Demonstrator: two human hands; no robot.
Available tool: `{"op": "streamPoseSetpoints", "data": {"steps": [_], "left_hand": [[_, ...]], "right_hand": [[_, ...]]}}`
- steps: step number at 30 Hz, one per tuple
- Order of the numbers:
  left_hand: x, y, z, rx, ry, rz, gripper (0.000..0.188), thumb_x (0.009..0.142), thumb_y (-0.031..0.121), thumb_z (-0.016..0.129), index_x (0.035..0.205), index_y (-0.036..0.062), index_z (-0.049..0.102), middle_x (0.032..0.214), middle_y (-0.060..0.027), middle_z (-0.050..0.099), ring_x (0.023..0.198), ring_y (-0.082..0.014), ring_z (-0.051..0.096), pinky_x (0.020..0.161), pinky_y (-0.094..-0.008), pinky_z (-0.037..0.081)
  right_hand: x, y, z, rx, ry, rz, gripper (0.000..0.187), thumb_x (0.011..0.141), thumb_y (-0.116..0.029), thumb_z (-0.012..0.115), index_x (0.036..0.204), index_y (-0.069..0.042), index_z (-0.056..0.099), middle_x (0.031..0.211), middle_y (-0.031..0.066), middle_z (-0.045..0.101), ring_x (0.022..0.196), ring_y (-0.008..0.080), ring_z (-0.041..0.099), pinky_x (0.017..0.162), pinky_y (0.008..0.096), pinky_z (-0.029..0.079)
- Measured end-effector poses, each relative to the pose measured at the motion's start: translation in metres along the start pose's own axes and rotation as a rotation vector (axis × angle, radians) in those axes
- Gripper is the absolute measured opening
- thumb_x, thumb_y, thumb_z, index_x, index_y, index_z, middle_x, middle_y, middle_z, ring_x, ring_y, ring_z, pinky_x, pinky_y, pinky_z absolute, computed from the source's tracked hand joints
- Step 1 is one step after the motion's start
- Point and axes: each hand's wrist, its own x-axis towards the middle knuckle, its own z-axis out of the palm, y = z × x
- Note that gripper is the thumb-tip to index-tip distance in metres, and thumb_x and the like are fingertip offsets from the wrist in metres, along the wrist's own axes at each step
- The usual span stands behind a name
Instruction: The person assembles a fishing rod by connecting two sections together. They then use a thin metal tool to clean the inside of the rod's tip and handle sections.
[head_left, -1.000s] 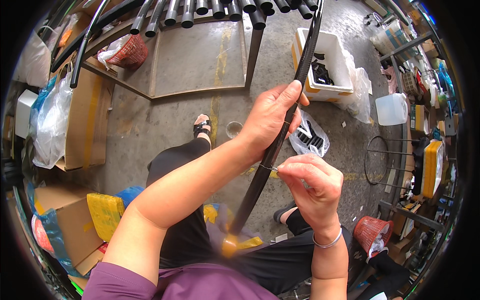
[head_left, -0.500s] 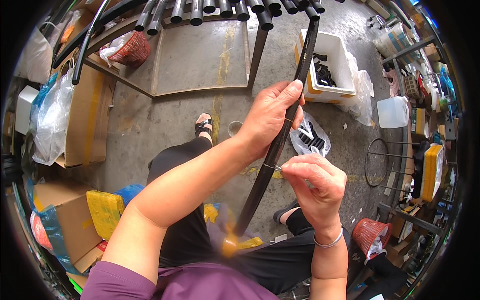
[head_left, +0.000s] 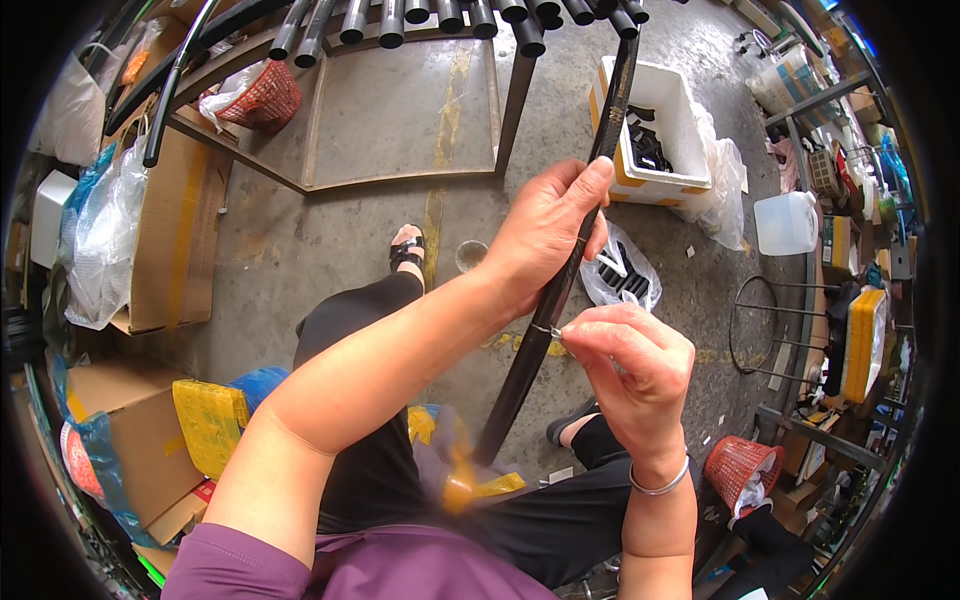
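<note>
A long, glossy black rod (head_left: 513, 390) slants across the middle, its upper part toward the far right and its lower end near my lap. My left hand (head_left: 540, 235) is wrapped around it, with the thumb lying along its top side. Just below that grip, a thin pale band (head_left: 543, 329) circles the rod. The fingers of my right hand (head_left: 632, 365) are pinched at this band, on a small shiny piece (head_left: 557, 333) too tiny to name. Around the rod's lower end, an orange-yellow shape (head_left: 459, 490) is blurred.
Several black tubes (head_left: 391, 30) lie on a metal frame (head_left: 400, 182) at the far side. Beyond my hands stand a white foam box (head_left: 665, 90) with black parts and a plastic bag (head_left: 622, 270). Cardboard boxes (head_left: 180, 235) line the left; a crowded shelf (head_left: 825, 440) runs along the right.
The rod has turned slightly in my left hand, and the gold marking on its upper part shows differently. My right hand stays pinched at the band with hardly any shift.
</note>
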Motion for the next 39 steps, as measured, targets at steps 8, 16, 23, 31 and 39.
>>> {"op": "streamPoseSetpoints", "data": {"steps": [8, 16, 23, 31, 39], "left_hand": [[0.0007, -0.0031, -0.0050, 0.026, -0.018, 0.020, 0.035, 0.096, 0.038, 0.043, 0.084, 0.0077, 0.055, 0.055, 0.0006, 0.050, 0.046, -0.0048, 0.040, 0.044, -0.0187, 0.032], [0.0004, -0.0008, -0.0046, 0.024, -0.014, 0.029, 0.032, 0.095, 0.037, 0.048, 0.083, 0.0082, 0.054, 0.058, 0.0000, 0.052, 0.047, -0.0047, 0.042, 0.045, -0.0183, 0.033], [0.0003, 0.0006, -0.0044, -0.004, -0.014, 0.023, 0.029, 0.095, 0.035, 0.051, 0.083, 0.0087, 0.053, 0.060, -0.0005, 0.054, 0.047, -0.0041, 0.043, 0.045, -0.0178, 0.033], [0.0000, 0.0028, -0.0030, 0.039, 0.006, 0.012, 0.027, 0.093, 0.035, 0.055, 0.085, 0.0086, 0.054, 0.061, -0.0007, 0.055, 0.048, -0.0040, 0.045, 0.045, -0.0177, 0.034], [0.0021, -0.0011, -0.0033, 0.003, 0.002, -0.004, 0.024, 0.089, 0.031, 0.062, 0.092, 0.0089, 0.052, 0.061, 0.0015, 0.052, 0.049, -0.0030, 0.046, 0.046, -0.0165, 0.036]], "right_hand": [[0.0010, 0.0000, 0.0004, -0.004, -0.003, -0.012, 0.017, 0.066, 0.009, 0.066, 0.081, 0.000, 0.064, 0.075, 0.0109, 0.063, 0.066, 0.0254, 0.062, 0.059, 0.0307, 0.050], [0.0007, 0.0008, 0.0015, -0.018, 0.004, -0.028, 0.017, 0.066, 0.009, 0.065, 0.081, 0.000, 0.064, 0.075, 0.0109, 0.063, 0.066, 0.0253, 0.062, 0.058, 0.0306, 0.049], [0.0007, 0.0006, 0.0018, -0.021, 0.004, -0.026, 0.017, 0.066, 0.009, 0.065, 0.081, 0.000, 0.064, 0.075, 0.0108, 0.063, 0.066, 0.0251, 0.062, 0.058, 0.0304, 0.050], [0.0015, -0.0004, 0.0010, -0.033, 0.004, -0.031, 0.017, 0.066, 0.009, 0.065, 0.081, 0.000, 0.065, 0.076, 0.0106, 0.063, 0.066, 0.0252, 0.063, 0.058, 0.0304, 0.050], [0.0040, -0.0031, 0.0014, -0.048, -0.008, -0.040, 0.017, 0.066, 0.008, 0.065, 0.081, 0.000, 0.064, 0.076, 0.0108, 0.063, 0.067, 0.0256, 0.063, 0.059, 0.0311, 0.050]]}}
